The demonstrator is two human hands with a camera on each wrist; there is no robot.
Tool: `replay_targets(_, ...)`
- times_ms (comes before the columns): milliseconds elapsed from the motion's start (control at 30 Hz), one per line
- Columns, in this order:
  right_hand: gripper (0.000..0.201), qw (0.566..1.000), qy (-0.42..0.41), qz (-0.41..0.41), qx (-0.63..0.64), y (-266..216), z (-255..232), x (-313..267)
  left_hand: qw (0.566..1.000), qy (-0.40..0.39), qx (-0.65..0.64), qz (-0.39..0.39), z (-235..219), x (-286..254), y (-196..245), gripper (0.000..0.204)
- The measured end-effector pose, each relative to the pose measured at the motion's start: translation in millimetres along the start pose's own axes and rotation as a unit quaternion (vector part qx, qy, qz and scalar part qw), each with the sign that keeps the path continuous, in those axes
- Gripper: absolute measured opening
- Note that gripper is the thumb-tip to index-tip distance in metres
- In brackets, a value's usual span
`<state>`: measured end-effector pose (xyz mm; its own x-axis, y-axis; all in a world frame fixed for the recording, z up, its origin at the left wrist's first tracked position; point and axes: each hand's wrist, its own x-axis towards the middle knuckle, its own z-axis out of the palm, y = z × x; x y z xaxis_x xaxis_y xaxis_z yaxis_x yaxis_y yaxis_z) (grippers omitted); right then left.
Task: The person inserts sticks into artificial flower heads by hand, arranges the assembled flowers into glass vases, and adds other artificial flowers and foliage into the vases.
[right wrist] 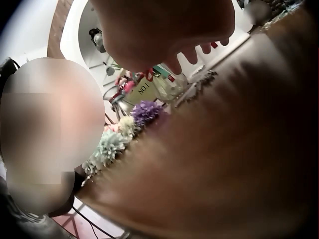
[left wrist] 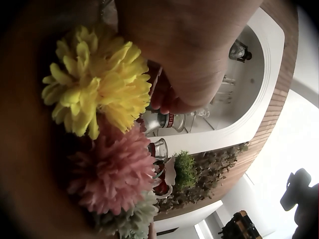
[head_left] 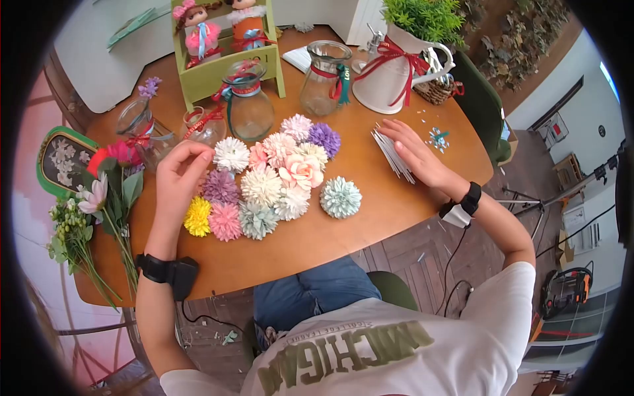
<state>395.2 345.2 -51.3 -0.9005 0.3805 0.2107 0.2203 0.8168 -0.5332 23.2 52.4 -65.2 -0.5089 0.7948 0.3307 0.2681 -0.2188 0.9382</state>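
Just left of a white flower (head_left: 232, 155) is my left hand (head_left: 183, 173), its fingers loosely bent toward the thumb and no held thing visible. In the left wrist view, that hand (left wrist: 182, 55) is above a yellow flower (left wrist: 97, 82) and a pink one (left wrist: 113, 169). My right hand (head_left: 417, 155) lies with fairly straight fingers over a bundle of thin white sticks (head_left: 391, 153) on the right of the table. Flower heads in several colours form a cluster, with a pale blue-green one (head_left: 341, 197) apart at its right. The right wrist view shows the right hand (right wrist: 167, 32) from its side.
Glass vases (head_left: 251, 112) with ribbons and a white pitcher (head_left: 386, 82) of greenery stand at the back, near a green wooden box (head_left: 231, 76) with dolls. Stemmed flowers (head_left: 119, 204) and a green frame (head_left: 47, 162) are at left. Small scraps (head_left: 438, 138) lie right of the sticks.
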Motion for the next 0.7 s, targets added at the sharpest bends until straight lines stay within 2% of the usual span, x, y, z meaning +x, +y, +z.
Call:
replay_targets(67, 0.054, 0.996, -0.019, -0.026, -0.081, 9.7, 3.9, -8.3, 1.0, -0.01, 0.009, -0.015, -1.3, 0.8, -3.1, 0.008)
replay_targets(133, 0.056, 0.996, -0.017, -0.028, -0.083, 16.4, 10.2, -6.2, 0.999, -0.02, 0.012, -0.027, -1.4, 0.4, -2.6, 0.008)
replay_targets(233, 0.058, 0.996, -0.013, -0.017, -0.087, 21.9, 23.9, 1.9, 0.999, -0.021, 0.024, -0.003, -2.2, -0.5, -1.0, 0.007)
replay_targets(300, 0.059, 0.996, -0.012, -0.005, -0.091, 22.9, 27.1, 9.0, 0.997, -0.023, 0.017, -0.065, -2.4, -2.4, 5.1, 0.009)
replay_targets(400, 0.056, 0.994, -0.017, -0.028, -0.106, 17.4, 28.3, 17.2, 0.998, -0.031, 0.035, -0.042, 0.3, -2.3, 3.5, 0.009)
replay_targets(433, 0.051, 0.996, 0.0, -0.012, -0.093, 14.0, 29.9, 17.3, 0.997, -0.036, 0.042, -0.062, -1.5, -2.2, 3.7, 0.008)
replay_targets(567, 0.034, 0.992, 0.064, 0.012, -0.107, 8.8, 39.5, 24.6, 0.997, -0.037, 0.042, -0.051, 0.5, -2.6, 3.9, 0.008)
replay_targets(700, 0.027, 0.989, 0.086, 0.028, -0.117, 12.3, 46.8, 43.2, 0.996, -0.047, 0.049, -0.052, 0.4, -2.9, 4.0, 0.008)
